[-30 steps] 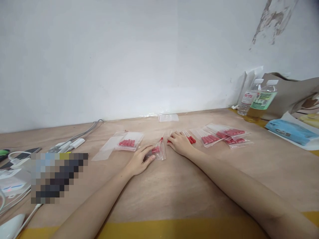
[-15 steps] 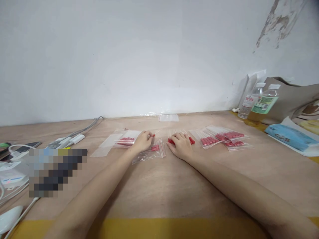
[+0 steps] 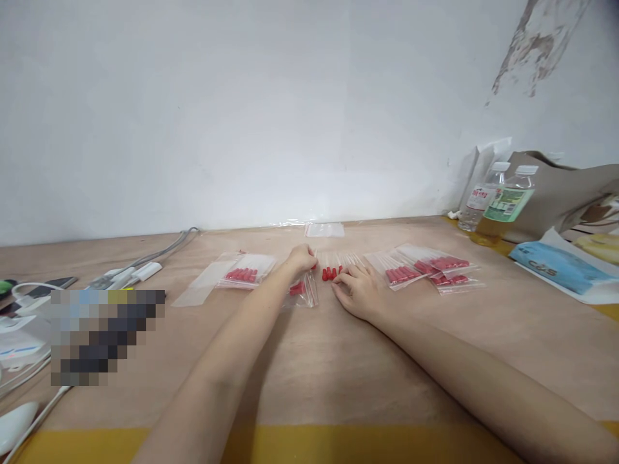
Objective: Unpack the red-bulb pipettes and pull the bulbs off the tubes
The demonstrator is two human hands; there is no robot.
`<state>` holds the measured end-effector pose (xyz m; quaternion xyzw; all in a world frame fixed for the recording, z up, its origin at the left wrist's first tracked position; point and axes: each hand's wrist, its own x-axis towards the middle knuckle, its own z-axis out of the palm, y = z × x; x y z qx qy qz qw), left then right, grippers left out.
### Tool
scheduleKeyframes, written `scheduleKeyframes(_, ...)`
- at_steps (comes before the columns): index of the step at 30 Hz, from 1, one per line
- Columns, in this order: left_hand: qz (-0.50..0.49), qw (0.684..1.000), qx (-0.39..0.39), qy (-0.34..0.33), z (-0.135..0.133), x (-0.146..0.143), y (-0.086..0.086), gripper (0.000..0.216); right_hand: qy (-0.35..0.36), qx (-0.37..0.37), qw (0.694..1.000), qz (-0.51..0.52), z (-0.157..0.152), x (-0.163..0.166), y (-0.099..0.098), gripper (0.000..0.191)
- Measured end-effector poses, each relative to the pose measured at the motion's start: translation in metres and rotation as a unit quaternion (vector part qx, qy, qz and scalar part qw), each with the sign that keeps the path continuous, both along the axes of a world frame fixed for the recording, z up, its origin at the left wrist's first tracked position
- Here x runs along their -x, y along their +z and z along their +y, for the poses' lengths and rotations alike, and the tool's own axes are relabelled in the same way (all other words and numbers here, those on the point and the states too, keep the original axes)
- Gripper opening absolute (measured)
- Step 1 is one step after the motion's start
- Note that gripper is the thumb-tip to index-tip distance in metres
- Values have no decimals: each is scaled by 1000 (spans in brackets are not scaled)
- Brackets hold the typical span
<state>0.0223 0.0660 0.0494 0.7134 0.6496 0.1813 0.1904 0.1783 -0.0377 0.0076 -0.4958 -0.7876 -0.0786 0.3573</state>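
My left hand [image 3: 302, 258] is closed in a pinch at the middle of the table, with a small red-ended stick [image 3: 314, 265] showing at its fingertips. Just below it lies a clear zip bag [image 3: 309, 293] with red pieces inside, partly covered by my left wrist. To the right, my right hand [image 3: 360, 291] rests palm down with bent, parted fingers. Its thumb and forefinger are beside a row of loose red-ended sticks [image 3: 331, 273] with thin pale shafts. Some of that row is hidden beneath the right fingers.
Filled bags [image 3: 402, 273] of red-ended sticks lie right of my hands, another filled bag [image 3: 242, 275] on the left. Flat clear bags [image 3: 325, 229] lie by the wall. Bottles [image 3: 507, 203] and a blue tissue pack [image 3: 551, 263] stand far right; cables [image 3: 164, 248] and a blurred-out object are left.
My left hand has moved right and slightly away from me, towards the loose row. My right hand has shifted slightly right, uncovering several red ends.
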Motion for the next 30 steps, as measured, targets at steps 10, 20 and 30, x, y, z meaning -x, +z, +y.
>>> scheduleKeyframes(10,-36,999,7,-38,-15,-1,2,6,7,9,1000,7,-1,-2,0,15)
scheduleKeyframes(20,31,947,-223,-229,-96,59,-14,36,70,45,996,14,-4,6,5,17)
scheduleKeyframes(30,17,944,-155,-290,-128,77,-29,59,183,116,976,13,-11,34,1,11)
